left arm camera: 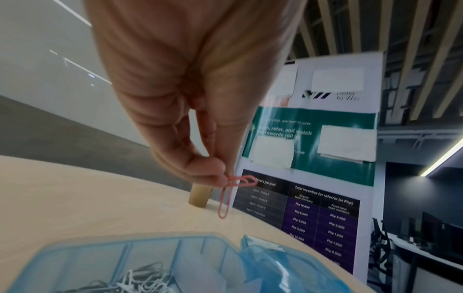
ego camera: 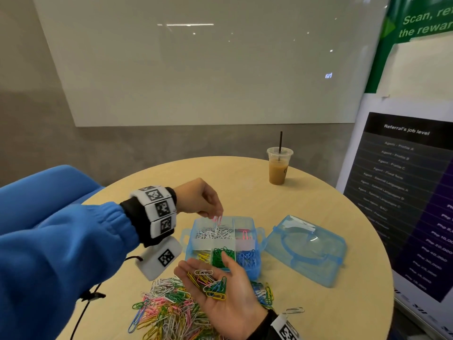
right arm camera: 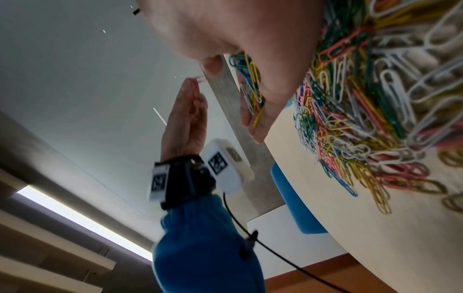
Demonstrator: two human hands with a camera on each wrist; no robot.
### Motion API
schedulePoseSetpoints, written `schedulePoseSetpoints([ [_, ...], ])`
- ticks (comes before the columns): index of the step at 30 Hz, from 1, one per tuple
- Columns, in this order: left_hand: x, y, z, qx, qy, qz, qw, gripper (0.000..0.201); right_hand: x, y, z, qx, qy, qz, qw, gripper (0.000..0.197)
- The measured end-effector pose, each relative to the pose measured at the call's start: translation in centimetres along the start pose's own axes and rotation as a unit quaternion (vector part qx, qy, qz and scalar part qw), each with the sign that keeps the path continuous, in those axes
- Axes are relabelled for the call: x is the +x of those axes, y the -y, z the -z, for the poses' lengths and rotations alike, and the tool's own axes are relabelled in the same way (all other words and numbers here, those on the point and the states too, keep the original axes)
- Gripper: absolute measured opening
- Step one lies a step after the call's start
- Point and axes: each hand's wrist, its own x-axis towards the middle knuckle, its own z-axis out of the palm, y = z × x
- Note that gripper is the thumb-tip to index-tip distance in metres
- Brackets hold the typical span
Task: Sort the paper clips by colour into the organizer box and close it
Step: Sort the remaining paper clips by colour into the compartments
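Note:
The open blue organizer box (ego camera: 257, 241) sits mid-table, with white clips (ego camera: 215, 233) back left, pink back right, and yellow, green (ego camera: 220, 257) and blue (ego camera: 247, 258) in front. My left hand (ego camera: 215, 215) hovers over the box's back edge and pinches two pink clips (ego camera: 217, 220) between thumb and forefinger; the left wrist view shows that pinch (left arm camera: 224, 176) with the pink clips (left arm camera: 241, 180) dangling. My right hand (ego camera: 220, 290) lies palm up in front of the box, with several mixed clips (ego camera: 210, 283) resting on the palm, the same clips (right arm camera: 250, 89) showing in the right wrist view.
A large pile of mixed clips (ego camera: 166, 312) lies near the table's front edge, under and left of my right hand. The detached blue lid (ego camera: 306, 249) rests right of the box. An iced coffee cup (ego camera: 279, 168) with a straw stands at the back. A poster stand (ego camera: 404, 192) borders the right.

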Motion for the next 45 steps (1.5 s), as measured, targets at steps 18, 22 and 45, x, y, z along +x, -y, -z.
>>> schedulePoseSetpoints([
  [18,-6.6,1.1,-1.5,0.158,0.021,-0.089,0.983,0.015,-0.5,0.2,-0.1,0.005,-0.004,0.025,1.0,0.077],
  [22,-9.6,2.5,-3.0,0.181,0.012,-0.115,0.977,0.014,-0.7,0.1,-0.2,0.009,-0.009,0.061,0.998,0.075],
  [45,-11.0,5.3,-4.2,0.216,-0.03,-0.213,0.952,0.009,-0.8,0.2,0.1,0.001,0.038,0.065,0.997,0.08],
])
